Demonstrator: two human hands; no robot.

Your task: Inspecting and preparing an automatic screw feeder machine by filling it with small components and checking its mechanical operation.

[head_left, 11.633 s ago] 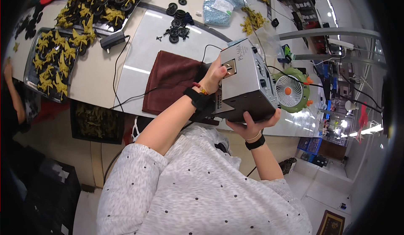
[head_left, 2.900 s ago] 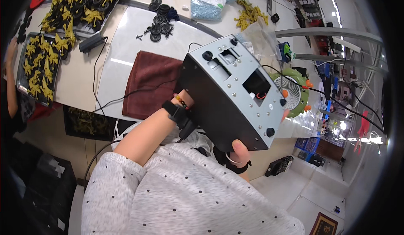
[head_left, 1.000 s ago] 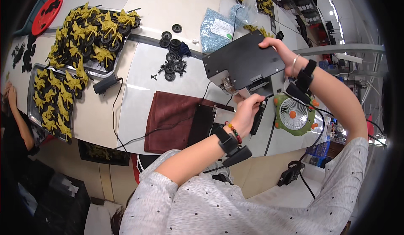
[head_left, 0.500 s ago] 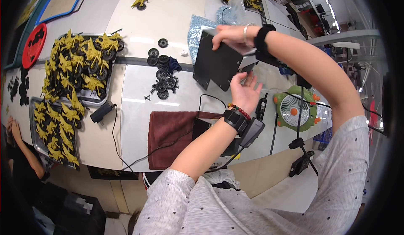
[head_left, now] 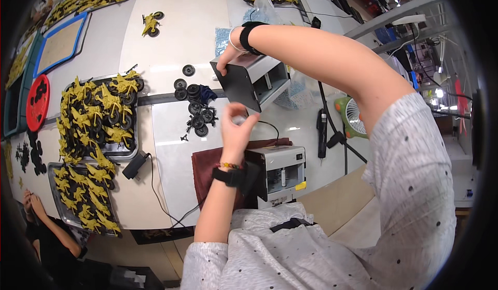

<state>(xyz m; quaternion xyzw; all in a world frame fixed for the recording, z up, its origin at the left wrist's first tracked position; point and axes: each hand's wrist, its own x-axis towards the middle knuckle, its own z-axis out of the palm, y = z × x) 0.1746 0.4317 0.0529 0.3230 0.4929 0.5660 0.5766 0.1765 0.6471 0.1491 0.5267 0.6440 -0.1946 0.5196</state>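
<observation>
My right hand [head_left: 233,54] grips the top of a pale metal box [head_left: 270,69] with a black side panel. The box is tilted, and its open side shows an inner compartment. Just below its lower corner is my left hand [head_left: 237,134], fingers curled and thumb apart, with nothing visible in it. A second similar pale box [head_left: 282,160], with a yellow tab at its lower edge, stands by my left forearm, next to a dark red cloth [head_left: 205,173].
Black toy wheels [head_left: 196,108] lie left of the box. Metal trays of yellow toy motorcycles [head_left: 98,108] fill the left side. A black cable and adapter [head_left: 136,165], a pen-shaped black tool [head_left: 321,134] and a green fan [head_left: 353,118] are around. Another person's hands [head_left: 33,204] are far left.
My right hand has moved left with the box, which has turned so its open side shows. My left hand has moved left and its fingers have curled. The second box has come into view.
</observation>
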